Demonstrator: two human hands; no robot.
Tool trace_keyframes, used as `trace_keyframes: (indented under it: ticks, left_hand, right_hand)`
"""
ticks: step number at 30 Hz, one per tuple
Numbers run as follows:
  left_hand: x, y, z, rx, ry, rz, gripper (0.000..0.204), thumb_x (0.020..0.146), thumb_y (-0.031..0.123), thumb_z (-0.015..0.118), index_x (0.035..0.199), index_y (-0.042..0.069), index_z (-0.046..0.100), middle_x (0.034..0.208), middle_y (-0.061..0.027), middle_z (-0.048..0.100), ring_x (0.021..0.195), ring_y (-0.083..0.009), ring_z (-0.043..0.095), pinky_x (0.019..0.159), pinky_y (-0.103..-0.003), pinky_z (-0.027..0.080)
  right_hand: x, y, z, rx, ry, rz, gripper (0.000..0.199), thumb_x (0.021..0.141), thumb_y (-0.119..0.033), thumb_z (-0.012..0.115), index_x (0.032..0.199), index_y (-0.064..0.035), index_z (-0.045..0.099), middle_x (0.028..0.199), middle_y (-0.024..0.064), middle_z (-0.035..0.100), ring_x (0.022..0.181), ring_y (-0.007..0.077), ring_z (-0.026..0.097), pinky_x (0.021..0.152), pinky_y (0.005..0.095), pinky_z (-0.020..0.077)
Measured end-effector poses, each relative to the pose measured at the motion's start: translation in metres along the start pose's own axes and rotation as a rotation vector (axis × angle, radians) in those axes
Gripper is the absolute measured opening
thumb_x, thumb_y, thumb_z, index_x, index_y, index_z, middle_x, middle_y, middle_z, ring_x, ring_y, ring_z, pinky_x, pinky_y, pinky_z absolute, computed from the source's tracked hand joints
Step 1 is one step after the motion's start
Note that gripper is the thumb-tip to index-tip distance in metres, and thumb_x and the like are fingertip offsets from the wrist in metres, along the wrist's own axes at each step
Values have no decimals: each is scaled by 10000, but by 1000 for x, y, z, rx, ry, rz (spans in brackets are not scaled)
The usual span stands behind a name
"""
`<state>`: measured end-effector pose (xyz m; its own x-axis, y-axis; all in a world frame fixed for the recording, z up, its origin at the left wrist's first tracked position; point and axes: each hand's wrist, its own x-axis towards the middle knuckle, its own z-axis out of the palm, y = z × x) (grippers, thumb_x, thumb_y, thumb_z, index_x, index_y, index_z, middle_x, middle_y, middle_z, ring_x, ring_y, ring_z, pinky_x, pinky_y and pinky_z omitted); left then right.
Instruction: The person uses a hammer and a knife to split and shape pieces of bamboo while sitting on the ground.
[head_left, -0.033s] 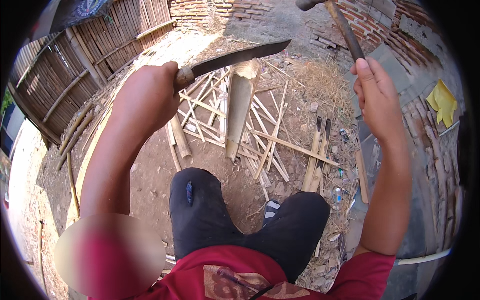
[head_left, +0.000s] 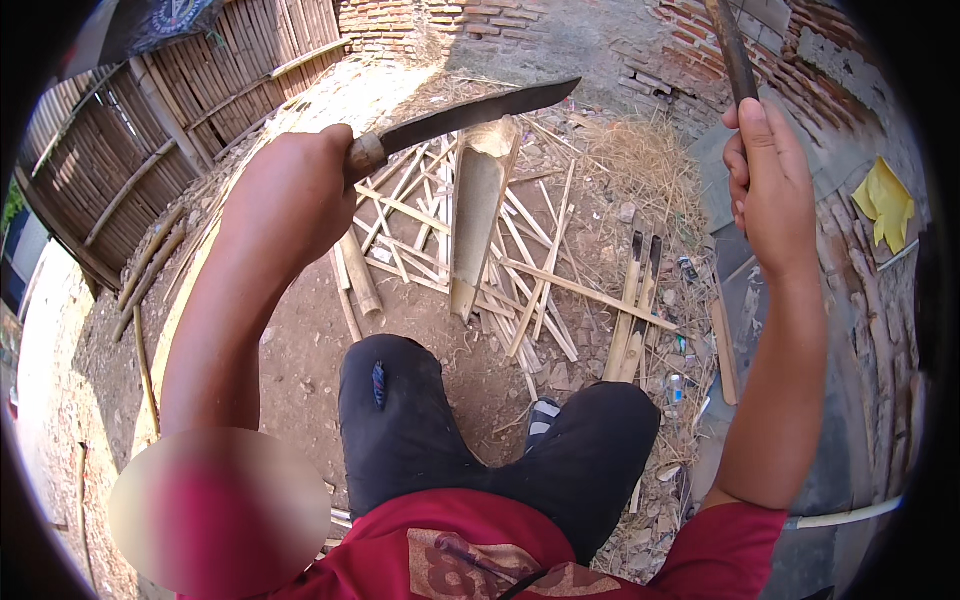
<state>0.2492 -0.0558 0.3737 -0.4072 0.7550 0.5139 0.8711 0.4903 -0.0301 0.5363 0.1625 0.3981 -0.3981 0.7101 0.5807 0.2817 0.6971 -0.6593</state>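
My left hand (head_left: 290, 195) is closed round the wooden handle of a machete (head_left: 470, 112), whose dark blade points right. Under the blade stands a split bamboo half (head_left: 478, 230), its hollow side toward me. Whether blade and bamboo touch, I cannot tell. On the right, my raised right hand (head_left: 768, 180) grips the wooden handle of a hammer (head_left: 733, 50); the hammer's head lies beyond the picture's top edge. Thin bamboo strips (head_left: 540, 280) lie crisscrossed on the ground around the bamboo half.
Several longer bamboo pieces (head_left: 626, 318) lie to the right, by a brick wall (head_left: 690, 40). Dry straw (head_left: 640, 165) is heaped near it. A yellow sheet (head_left: 886, 204) lies far right. A bamboo fence (head_left: 240, 70) runs along the left. My knees (head_left: 395, 385) are bent close to the strips.
My right hand and the hammer have risen slightly, and the hammer's head has passed out of the picture at the top. The machete and bamboo half are nearly unmoved.
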Motion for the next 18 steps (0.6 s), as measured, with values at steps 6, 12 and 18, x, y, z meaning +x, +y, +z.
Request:
trace_keyframes:
  ticks: [6, 12, 18]
  left_hand:
    - [1, 6, -6, 12, -4, 7, 98, 858, 59, 631, 910, -23, 637, 784, -269, 658, 799, -459, 664, 741, -531, 514]
    - [1, 1, -2, -7, -16, -20, 99, 867, 64, 627, 917, -21, 638, 787, -267, 658, 805, -457, 663, 746, -531, 514]
    - [0, 4, -6, 20, -12, -42, 95, 866, 59, 629, 907, -26, 636, 785, -265, 659, 796, -451, 666, 741, -525, 516]
  right_hand:
    - [-6, 19, 12, -261, -187, -79, 440, 1087, -432, 484, 1044, -10, 603, 690, 40, 499, 667, 151, 520, 630, 357, 429]
    - [3, -8, 5, -8, 31, -43, 433, 1077, -418, 502, 1031, 1, 600, 713, 96, 546, 684, 211, 538, 664, 396, 446]
    - [2, 9, 17, -268, -159, -108, 432, 1084, -418, 491, 992, -6, 585, 717, 68, 518, 678, 179, 514, 650, 369, 432]
